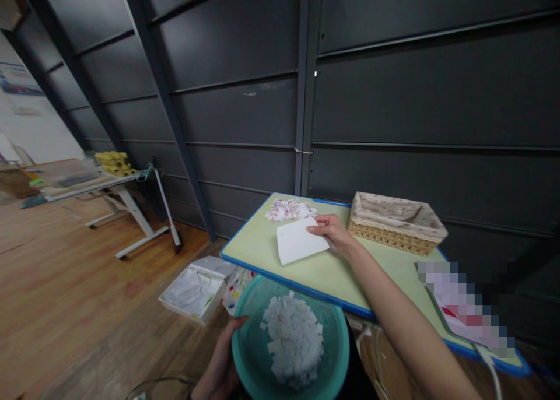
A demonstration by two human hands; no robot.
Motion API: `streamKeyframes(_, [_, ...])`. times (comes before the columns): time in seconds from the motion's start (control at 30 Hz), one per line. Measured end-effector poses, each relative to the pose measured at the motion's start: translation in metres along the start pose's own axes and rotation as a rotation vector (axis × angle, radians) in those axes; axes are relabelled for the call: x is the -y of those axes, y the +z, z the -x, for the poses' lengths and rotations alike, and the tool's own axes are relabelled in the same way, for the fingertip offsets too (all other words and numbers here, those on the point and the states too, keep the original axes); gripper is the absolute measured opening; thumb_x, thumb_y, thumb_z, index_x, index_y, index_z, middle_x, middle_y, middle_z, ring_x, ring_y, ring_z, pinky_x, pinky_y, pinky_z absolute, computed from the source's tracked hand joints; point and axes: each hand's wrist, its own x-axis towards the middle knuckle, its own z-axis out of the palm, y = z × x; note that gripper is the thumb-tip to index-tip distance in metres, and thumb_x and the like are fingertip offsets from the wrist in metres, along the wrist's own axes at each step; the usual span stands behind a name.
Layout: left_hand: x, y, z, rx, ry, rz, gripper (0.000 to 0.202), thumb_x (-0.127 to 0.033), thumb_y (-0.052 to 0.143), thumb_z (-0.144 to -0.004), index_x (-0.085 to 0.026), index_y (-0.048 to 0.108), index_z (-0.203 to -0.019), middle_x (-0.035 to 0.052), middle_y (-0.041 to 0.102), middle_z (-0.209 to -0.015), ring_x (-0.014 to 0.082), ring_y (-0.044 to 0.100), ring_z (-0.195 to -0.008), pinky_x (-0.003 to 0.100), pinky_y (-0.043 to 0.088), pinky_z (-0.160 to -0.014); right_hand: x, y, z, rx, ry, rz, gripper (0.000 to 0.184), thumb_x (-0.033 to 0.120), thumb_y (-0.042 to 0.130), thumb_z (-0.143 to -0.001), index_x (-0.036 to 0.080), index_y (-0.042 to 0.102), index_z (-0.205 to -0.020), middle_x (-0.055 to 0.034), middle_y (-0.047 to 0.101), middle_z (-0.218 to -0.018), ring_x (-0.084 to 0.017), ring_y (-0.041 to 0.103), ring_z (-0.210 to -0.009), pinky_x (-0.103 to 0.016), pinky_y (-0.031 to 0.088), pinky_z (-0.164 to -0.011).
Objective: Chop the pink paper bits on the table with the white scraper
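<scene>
My right hand [335, 234] grips a flat white plastic scraper [298, 242] by its right end, thumb on top. The scraper is just above the pale green table [251, 242], close to a heap of small white and pink scraps [289, 209]. Below the table's front edge, my left hand [224, 347] holds the left rim of a teal plastic basket [341, 353]. Inside the basket lies a mound of small white pieces [293, 336], perhaps cut paper or tags. The fingers of my left hand are partly hidden by the basket's side.
A woven basket with a cloth lining [396, 228] stands at the table's back right. A blurred-out flat item [464, 312] lies at the right end. On the floor, left, sits an open white box [192, 295]. Dark metal panels [236, 114] rise behind the table.
</scene>
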Motion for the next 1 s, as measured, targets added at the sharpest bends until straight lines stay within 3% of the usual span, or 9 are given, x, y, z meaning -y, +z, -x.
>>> streamKeyframes(0.13, [-0.001,-0.002,-0.001,-0.008,-0.047,-0.012,0.015,-0.029,0.069,-0.073,-0.015,0.065,-0.074,0.0020,0.074,-0.059,0.0186,0.068,-0.055,0.031,0.055,-0.062,0.007,-0.014,-0.004,-0.257,-0.075,0.127,0.034,0.030,0.077,-0.048,0.010,0.070,-0.075,-0.0044,0.066,-0.063,-0.014,0.054,-0.050,-0.023,0.036,-0.045])
streamKeyframes(0.23, [-0.002,-0.002,0.000,-0.016,-0.045,-0.008,0.015,-0.030,0.069,-0.073,-0.016,0.064,-0.071,0.0029,0.074,-0.059,0.0194,0.069,-0.056,0.033,0.055,-0.066,0.010,-0.021,-0.005,-0.315,-0.071,0.256,0.030,0.030,0.073,-0.049,0.009,0.069,-0.070,-0.0029,0.063,-0.058,-0.012,0.050,-0.048,-0.022,0.032,-0.044])
streamKeyframes(0.5, [-0.001,0.000,0.000,-0.018,0.007,-0.019,0.031,-0.027,0.067,-0.074,-0.008,0.065,-0.098,0.0044,0.075,-0.061,0.0232,0.070,-0.061,0.039,0.054,-0.077,0.013,-0.021,0.000,-0.199,-0.030,0.447,0.024,0.032,0.068,-0.055,0.010,0.065,-0.064,0.0009,0.054,-0.050,-0.010,0.044,-0.045,-0.021,0.025,-0.041])
streamKeyframes(0.67, [-0.002,0.004,0.002,-0.042,0.005,-0.021,0.037,-0.028,0.067,-0.075,-0.009,0.063,-0.106,0.0033,0.074,-0.061,0.0235,0.070,-0.061,0.039,0.053,-0.076,0.003,-0.009,0.001,0.003,0.064,0.302,0.025,0.030,0.073,-0.054,0.010,0.066,-0.068,-0.0005,0.058,-0.053,-0.011,0.049,-0.044,-0.021,0.028,-0.040])
streamKeyframes(0.83, [-0.004,0.004,0.001,-0.044,-0.004,-0.003,0.020,-0.025,0.066,-0.075,-0.011,0.066,-0.090,0.0036,0.073,-0.058,0.0196,0.067,-0.055,0.032,0.053,-0.062,-0.005,0.006,0.002,0.124,0.106,0.118,0.032,0.029,0.079,-0.051,0.009,0.069,-0.075,-0.0037,0.065,-0.061,-0.013,0.056,-0.050,-0.021,0.035,-0.044])
streamKeyframes(1.0, [-0.004,0.004,0.000,-0.048,0.000,-0.013,0.010,-0.024,0.065,-0.075,-0.014,0.063,-0.075,0.0029,0.072,-0.056,0.0177,0.066,-0.052,0.030,0.053,-0.059,-0.009,0.002,-0.005,-0.026,-0.002,0.018,0.034,0.033,0.081,-0.052,0.011,0.068,-0.074,-0.0036,0.066,-0.065,-0.014,0.057,-0.052,-0.023,0.039,-0.047])
